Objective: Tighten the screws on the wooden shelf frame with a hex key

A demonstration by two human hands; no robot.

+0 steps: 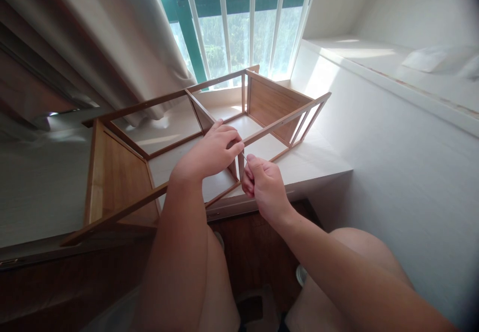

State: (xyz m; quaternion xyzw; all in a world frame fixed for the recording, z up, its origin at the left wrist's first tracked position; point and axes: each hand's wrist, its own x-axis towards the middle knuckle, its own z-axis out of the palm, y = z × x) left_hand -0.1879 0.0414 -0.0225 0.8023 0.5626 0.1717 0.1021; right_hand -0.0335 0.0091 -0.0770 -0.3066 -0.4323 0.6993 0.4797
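Shelf: light-brown wooden shelf frame (123,172) lay on its side on the white ledge (318,165)
Left hand (211,155): curled tight round its front rail
Right hand (265,187): pinched shut on a thin metal tool (244,156)

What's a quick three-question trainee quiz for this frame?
1. True or false: the left hand grips the frame.
2. What does the right hand pinch? A) a thin tool B) a hammer C) a cup
3. Fill in: left of the window hangs a ___.

Key: 1 true. 2 A. 3 curtain.
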